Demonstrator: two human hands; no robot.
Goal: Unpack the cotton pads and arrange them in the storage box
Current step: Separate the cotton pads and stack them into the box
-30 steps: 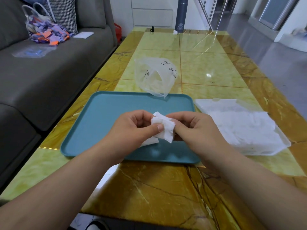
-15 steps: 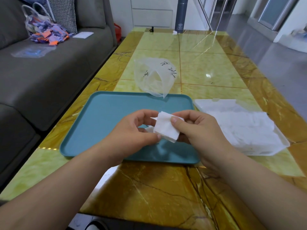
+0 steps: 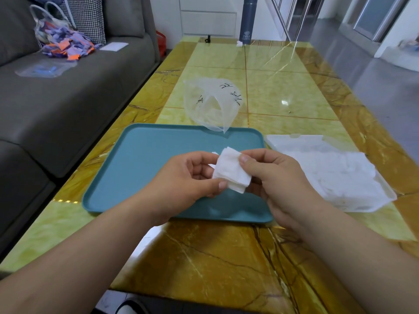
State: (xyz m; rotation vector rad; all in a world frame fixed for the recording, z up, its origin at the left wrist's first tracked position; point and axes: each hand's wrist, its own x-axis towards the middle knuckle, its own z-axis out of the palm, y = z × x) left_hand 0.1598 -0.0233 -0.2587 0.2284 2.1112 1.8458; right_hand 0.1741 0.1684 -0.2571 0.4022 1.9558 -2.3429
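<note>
1. The left hand (image 3: pixel 190 177) and right hand (image 3: pixel 278 180) meet above the near half of a blue tray (image 3: pixel 140 159), both holding 1 small stack of white cotton pads (image 3: pixel 232 172).
2. The left hand's thumb presses the stack's lower edge, with its fingers curled behind.
3. The right hand's thumb lies on the stack's upper right corner, with its fingers curled underneath.
4. The pads are held tilted, clear of the tray.
5. The storage box (image 3: pixel 385 196) sits on the table (image 3: pixel 283 91) just right of the tray, open and filled with loose white pads.
6. A clear plastic bag (image 3: pixel 210 103) with black printing stands crumpled beyond the tray, its lower corner over the far rim.
7. A dark bottle (image 3: pixel 248 19) stands at the table's far end.
8. A grey sofa (image 3: pixel 68 98) runs along the left.
</note>
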